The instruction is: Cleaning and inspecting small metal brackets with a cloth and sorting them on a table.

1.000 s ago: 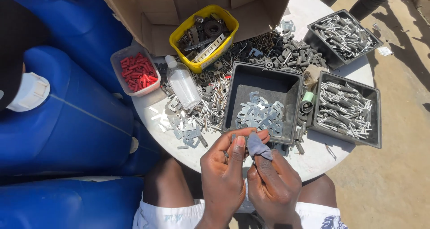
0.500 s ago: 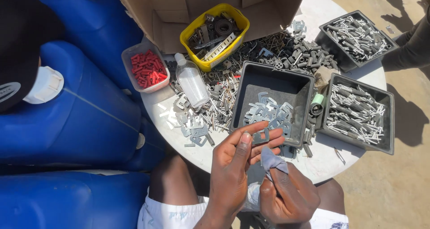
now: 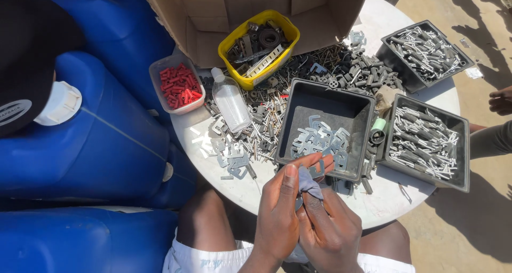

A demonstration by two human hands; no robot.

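Both hands (image 3: 301, 219) pinch a grey cloth (image 3: 308, 181) around a small metal piece. Behind them a black tray (image 3: 298, 110) holds flat metal clips; a yellow tub (image 3: 229, 49) holds mixed hardware, a clear tub (image 3: 160, 67) red plugs

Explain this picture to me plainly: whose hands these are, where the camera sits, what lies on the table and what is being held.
The camera sits on a person's head, looking down at their own bare hands. The left hand and right hand together hold a small grey cloth and a flat metal clip. On the round white table stand a black tray of clips, two trays of metal pins, a yellow tub of parts, a tub of red plugs and a clear bottle. Blue drums stand beside.
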